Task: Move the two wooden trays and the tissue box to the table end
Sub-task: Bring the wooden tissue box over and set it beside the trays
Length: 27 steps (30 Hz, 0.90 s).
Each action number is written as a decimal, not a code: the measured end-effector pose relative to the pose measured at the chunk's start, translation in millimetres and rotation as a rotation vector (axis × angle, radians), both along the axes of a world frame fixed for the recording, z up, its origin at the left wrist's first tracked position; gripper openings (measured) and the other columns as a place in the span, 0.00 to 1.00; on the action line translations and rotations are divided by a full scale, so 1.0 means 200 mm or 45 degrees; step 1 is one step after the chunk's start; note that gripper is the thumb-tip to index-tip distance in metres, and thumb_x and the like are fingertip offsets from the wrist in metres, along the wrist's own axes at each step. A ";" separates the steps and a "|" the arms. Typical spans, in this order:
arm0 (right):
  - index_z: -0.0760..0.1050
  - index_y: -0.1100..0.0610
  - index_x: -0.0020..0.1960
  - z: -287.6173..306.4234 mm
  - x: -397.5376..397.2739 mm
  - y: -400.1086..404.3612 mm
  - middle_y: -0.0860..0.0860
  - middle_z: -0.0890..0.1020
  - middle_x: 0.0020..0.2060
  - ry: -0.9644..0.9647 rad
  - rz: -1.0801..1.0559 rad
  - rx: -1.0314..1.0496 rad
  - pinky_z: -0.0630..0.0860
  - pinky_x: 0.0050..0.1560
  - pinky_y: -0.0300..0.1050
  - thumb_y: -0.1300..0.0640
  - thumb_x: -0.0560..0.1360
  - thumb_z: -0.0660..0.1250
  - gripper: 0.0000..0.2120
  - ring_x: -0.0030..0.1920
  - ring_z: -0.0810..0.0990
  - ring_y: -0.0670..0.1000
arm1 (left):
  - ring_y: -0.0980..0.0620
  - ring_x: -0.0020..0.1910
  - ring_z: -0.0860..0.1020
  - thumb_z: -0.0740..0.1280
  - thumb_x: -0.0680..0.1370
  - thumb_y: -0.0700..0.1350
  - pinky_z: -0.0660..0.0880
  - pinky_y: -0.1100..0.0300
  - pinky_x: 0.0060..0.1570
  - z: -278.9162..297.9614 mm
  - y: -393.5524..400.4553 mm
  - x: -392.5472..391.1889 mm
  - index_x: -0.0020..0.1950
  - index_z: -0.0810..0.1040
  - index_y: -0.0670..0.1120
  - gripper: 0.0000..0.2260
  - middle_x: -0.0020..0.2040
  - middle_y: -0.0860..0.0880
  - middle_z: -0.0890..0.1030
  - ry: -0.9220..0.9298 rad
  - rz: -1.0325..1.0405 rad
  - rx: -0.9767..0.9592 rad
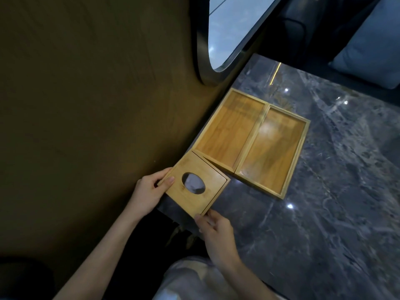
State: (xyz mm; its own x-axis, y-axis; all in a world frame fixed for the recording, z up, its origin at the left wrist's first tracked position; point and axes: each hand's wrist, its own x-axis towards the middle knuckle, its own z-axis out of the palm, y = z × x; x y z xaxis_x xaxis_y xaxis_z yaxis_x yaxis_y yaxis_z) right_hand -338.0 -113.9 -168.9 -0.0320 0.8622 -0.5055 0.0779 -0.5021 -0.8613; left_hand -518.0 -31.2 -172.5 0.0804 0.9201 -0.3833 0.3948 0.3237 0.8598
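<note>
A square wooden tissue box point(194, 185) with an oval hole in its lid sits at the near left corner of the dark marble table point(324, 213), against the wall. My left hand point(149, 191) grips its left edge, thumb on the lid. My right hand point(216, 232) holds its near corner from below. Two shallow wooden trays lie side by side just beyond the box: the left tray point(229, 128) along the wall and the right tray point(275, 150) touching it. The box's far corner overlaps or touches the left tray's near end.
A brown wall point(86, 105) runs along the table's left side, with an oval dark-framed window point(225, 35) above the far end. A blue cushion point(372, 48) lies on a dark seat beyond the table. My light-trousered knee point(194, 278) is below the table's near edge.
</note>
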 end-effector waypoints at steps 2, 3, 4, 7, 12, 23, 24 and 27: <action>0.78 0.54 0.51 0.00 0.00 0.01 0.45 0.85 0.43 -0.025 -0.012 0.011 0.75 0.45 0.33 0.58 0.75 0.64 0.07 0.45 0.81 0.39 | 0.68 0.53 0.75 0.64 0.76 0.47 0.71 0.71 0.52 -0.01 0.00 0.00 0.65 0.71 0.48 0.18 0.53 0.62 0.79 -0.002 0.022 -0.002; 0.78 0.53 0.51 0.00 0.00 0.01 0.44 0.85 0.42 -0.033 -0.010 0.017 0.75 0.45 0.34 0.58 0.75 0.64 0.07 0.45 0.81 0.38 | 0.65 0.54 0.75 0.63 0.76 0.47 0.71 0.68 0.54 -0.01 0.00 0.00 0.66 0.71 0.48 0.18 0.56 0.58 0.79 -0.009 0.028 -0.010; 0.79 0.53 0.51 0.00 0.00 0.01 0.44 0.85 0.42 -0.034 -0.008 0.016 0.74 0.45 0.34 0.58 0.75 0.64 0.07 0.45 0.81 0.38 | 0.62 0.57 0.75 0.63 0.77 0.47 0.72 0.64 0.57 -0.02 -0.01 0.00 0.66 0.70 0.47 0.18 0.58 0.55 0.79 -0.020 0.033 -0.026; 0.79 0.50 0.50 -0.01 0.00 0.02 0.44 0.85 0.43 -0.011 -0.006 0.009 0.75 0.45 0.33 0.57 0.75 0.65 0.07 0.46 0.82 0.38 | 0.55 0.61 0.74 0.62 0.77 0.48 0.71 0.55 0.62 -0.01 -0.02 0.01 0.67 0.69 0.47 0.18 0.61 0.51 0.78 -0.053 0.036 -0.054; 0.79 0.51 0.49 -0.01 0.03 0.02 0.46 0.86 0.44 0.008 0.027 -0.005 0.77 0.51 0.38 0.57 0.74 0.65 0.06 0.48 0.82 0.42 | 0.53 0.62 0.74 0.60 0.78 0.47 0.70 0.52 0.63 0.00 -0.03 0.05 0.67 0.69 0.46 0.18 0.62 0.49 0.77 -0.038 0.110 -0.074; 0.65 0.52 0.68 0.03 0.31 0.36 0.43 0.74 0.56 -0.205 -0.083 0.094 0.66 0.57 0.40 0.53 0.76 0.61 0.21 0.57 0.71 0.44 | 0.44 0.55 0.76 0.64 0.76 0.44 0.74 0.51 0.52 0.01 -0.23 0.18 0.56 0.74 0.46 0.10 0.54 0.43 0.78 -0.802 0.770 -0.605; 0.66 0.53 0.68 0.03 0.30 0.38 0.43 0.74 0.55 -0.197 -0.054 0.055 0.67 0.57 0.40 0.53 0.76 0.61 0.20 0.56 0.72 0.43 | 0.45 0.54 0.77 0.64 0.75 0.42 0.74 0.52 0.50 0.00 -0.24 0.20 0.54 0.75 0.47 0.08 0.54 0.43 0.79 -0.821 0.753 -0.585; 0.71 0.53 0.64 0.03 0.28 0.39 0.47 0.79 0.53 -0.257 0.047 0.100 0.73 0.61 0.46 0.55 0.76 0.62 0.17 0.55 0.77 0.47 | 0.46 0.54 0.78 0.65 0.75 0.39 0.75 0.53 0.48 0.00 -0.24 0.23 0.50 0.75 0.49 0.07 0.54 0.43 0.80 -0.825 0.756 -0.546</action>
State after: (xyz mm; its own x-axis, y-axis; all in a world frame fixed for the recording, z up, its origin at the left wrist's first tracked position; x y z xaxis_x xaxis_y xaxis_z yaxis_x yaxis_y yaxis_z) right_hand -281.5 -35.7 -163.9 0.0311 0.8992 -0.4364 0.2697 -0.4279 -0.8626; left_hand -471.1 -80.2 -173.5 -0.0380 0.6716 -0.7400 -0.4410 0.6532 0.6155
